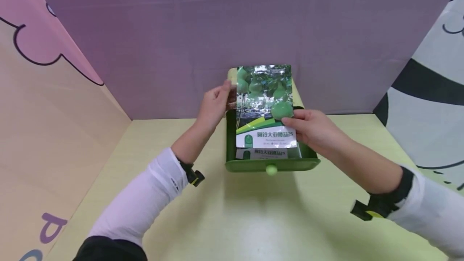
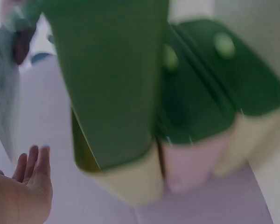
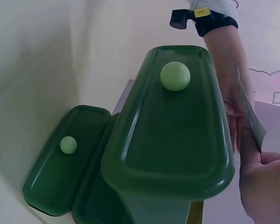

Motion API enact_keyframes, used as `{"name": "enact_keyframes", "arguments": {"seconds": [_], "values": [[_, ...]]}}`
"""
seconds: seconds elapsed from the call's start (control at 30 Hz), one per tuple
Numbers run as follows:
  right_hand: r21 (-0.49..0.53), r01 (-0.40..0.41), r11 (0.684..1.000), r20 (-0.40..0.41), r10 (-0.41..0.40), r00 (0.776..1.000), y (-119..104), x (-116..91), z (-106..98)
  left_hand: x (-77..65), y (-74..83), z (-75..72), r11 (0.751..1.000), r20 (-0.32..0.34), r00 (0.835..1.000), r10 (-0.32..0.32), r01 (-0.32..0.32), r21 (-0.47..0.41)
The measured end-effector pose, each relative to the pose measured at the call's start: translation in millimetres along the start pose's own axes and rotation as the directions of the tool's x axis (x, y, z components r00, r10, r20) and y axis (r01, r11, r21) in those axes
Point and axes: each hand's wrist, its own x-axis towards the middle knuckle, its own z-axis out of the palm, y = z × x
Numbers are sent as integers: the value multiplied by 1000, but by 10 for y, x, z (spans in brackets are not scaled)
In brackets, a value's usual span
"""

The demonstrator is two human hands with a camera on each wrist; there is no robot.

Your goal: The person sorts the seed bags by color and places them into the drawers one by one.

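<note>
A glossy packet (image 1: 261,96) printed with green gourds is over a pulled-out green drawer (image 1: 250,166). My right hand (image 1: 315,130) pinches its lower right edge between thumb and fingers; the right wrist view shows this packet (image 3: 255,123) edge-on. Beside the packet's left edge is my left hand (image 1: 214,106). In the left wrist view, the left hand (image 2: 25,196) has its fingers extended, apart from the packet (image 2: 4,88). A similar packet (image 1: 266,154) shows below the first, inside the drawer, mostly covered.
The drawer's cream housing (image 1: 297,94) stands near the purple back panel (image 1: 163,51). Two more green drawer fronts (image 2: 242,70) with round pale knobs (image 3: 68,145) are below the open drawer. The pale tabletop (image 1: 261,224) extends in front.
</note>
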Motion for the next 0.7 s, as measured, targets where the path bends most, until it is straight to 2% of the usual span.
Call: {"name": "enact_keyframes", "arguments": {"seconds": [0.07, 0.1, 0.13, 0.2, 0.27, 0.4, 0.5, 0.6, 0.7], "values": [[12, 4, 1000, 11, -4, 1000, 32, -15, -46, 71, -35, -66, 993, 17, 994, 106, -107, 53], [19, 5, 1000, 16, -5, 1000, 49, -26, -69, 105, -55, -103, 980, 38, 987, 155, -158, 119], [27, 5, 1000, 18, -6, 1000, 67, -37, -91, 141, -74, -138, 959, 71, 978, 196, -206, 193], [44, 1, 999, 17, -2, 1000, 102, -60, -129, 221, -117, -194, 909, 150, 962, 228, -265, 321], [58, -11, 998, 20, 10, 1000, 135, -83, -157, 306, -158, -224, 861, 242, 943, 227, -311, 402], [69, -42, 997, 42, 39, 998, 196, -116, -179, 474, -237, -209, 812, 417, 890, 184, -377, 446], [47, -61, 997, 59, 59, 997, 224, -138, -198, 570, -272, -161, 757, 507, 849, 150, -429, 494], [34, -70, 997, 79, 67, 995, 245, -162, -237, 640, -297, -128, 709, 547, 828, 122, -459, 536], [52, -78, 996, 104, 72, 992, 277, -192, -282, 679, -319, -127, 697, 558, 822, 114, -467, 545]]}}
